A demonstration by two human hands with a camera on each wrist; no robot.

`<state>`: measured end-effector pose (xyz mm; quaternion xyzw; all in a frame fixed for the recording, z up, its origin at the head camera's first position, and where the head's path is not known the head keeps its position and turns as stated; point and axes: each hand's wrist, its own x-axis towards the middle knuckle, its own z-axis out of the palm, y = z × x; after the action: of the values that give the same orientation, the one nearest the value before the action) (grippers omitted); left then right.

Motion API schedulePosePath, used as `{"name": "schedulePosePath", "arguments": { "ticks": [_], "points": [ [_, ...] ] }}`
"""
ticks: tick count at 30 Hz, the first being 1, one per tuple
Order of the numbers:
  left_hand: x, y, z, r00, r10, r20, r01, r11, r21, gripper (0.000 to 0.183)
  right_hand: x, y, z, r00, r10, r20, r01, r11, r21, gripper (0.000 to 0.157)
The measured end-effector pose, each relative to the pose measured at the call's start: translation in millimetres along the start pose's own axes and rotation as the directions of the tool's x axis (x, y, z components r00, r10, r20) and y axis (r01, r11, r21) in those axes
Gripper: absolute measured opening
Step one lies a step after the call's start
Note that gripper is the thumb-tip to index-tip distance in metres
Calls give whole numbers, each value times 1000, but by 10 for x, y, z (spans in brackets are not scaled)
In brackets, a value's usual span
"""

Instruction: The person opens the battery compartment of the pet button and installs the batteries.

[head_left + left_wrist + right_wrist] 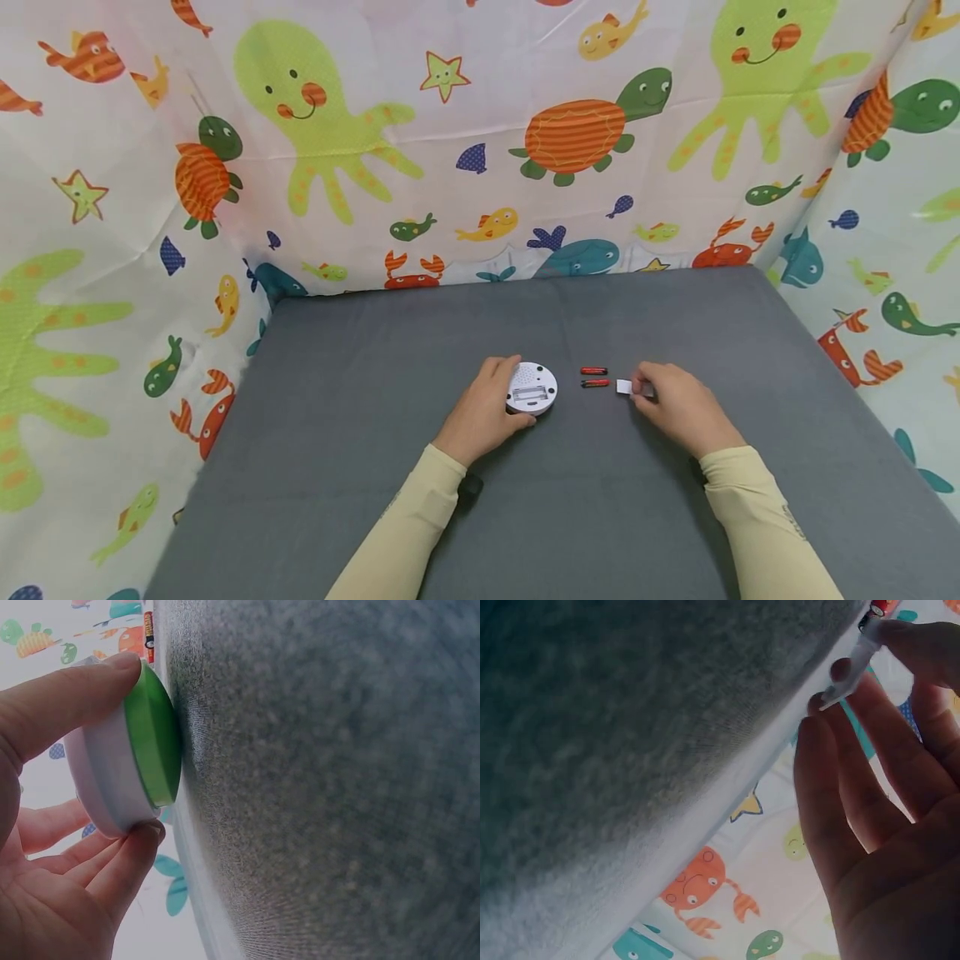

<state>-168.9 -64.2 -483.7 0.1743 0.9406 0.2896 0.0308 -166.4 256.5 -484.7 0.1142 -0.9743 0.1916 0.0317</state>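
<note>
Two batteries lie crosswise, left hand gripping a round device slot upward, right hand pinching a white piece.

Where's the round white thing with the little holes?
In the head view, the round white thing is near the middle of the gray surface, held by the left hand. The two red batteries lie just to its right.
</note>
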Motion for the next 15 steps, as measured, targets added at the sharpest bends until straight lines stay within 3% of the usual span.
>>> {"name": "schedulePosePath", "arguments": {
  "ticks": [9,15],
  "points": [
    [17,-21,7,1000,-14,9,14,1000,0,95,32,48,-31,999,18,34,-18,1000,-4,18],
    [15,-19,11,1000,-12,5,12,1000,1,95,146,-20,-54,1000,4,6,-4,1000,0,8]
  ]
}}
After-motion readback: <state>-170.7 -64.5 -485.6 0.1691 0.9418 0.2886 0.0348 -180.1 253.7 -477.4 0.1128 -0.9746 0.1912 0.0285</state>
